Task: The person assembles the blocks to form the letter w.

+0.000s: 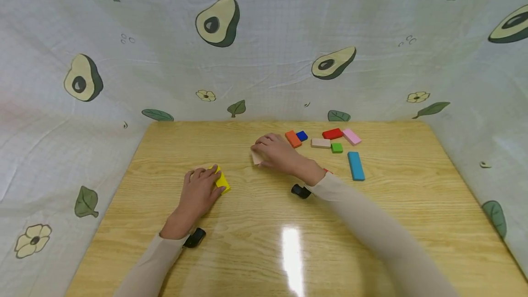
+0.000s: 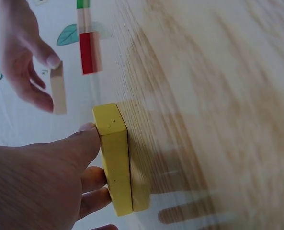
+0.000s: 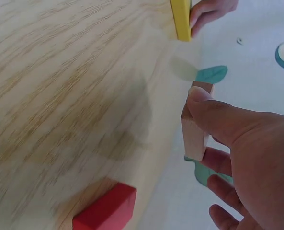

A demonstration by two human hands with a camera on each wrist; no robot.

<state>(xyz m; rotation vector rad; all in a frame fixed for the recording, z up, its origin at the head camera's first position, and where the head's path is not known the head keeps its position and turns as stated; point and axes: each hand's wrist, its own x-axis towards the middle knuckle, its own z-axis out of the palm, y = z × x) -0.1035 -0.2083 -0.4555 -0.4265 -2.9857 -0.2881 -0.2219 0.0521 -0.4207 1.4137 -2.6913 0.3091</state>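
Observation:
A yellow wooden block [image 1: 222,181] lies flat on the table, gripped by my left hand [image 1: 200,190]. In the left wrist view the thumb and fingertips press on one side of the yellow block [image 2: 116,163]. Farther back, my right hand [image 1: 277,152] pinches a plain pale wooden block [image 1: 256,157]. The right wrist view shows the thumb on the pale block's upper end [image 3: 193,136] and a finger at its lower end, with the block apparently held above the table. Part of it is hidden by the hand in the head view.
Right of my right hand lie an orange block [image 1: 293,139], a blue one [image 1: 302,136], a red one [image 1: 332,134], a pale one [image 1: 321,143], a green one [image 1: 337,148], a pink one [image 1: 352,136] and a long light-blue one [image 1: 356,166]. Another red block [image 3: 106,211] is partly under my right forearm.

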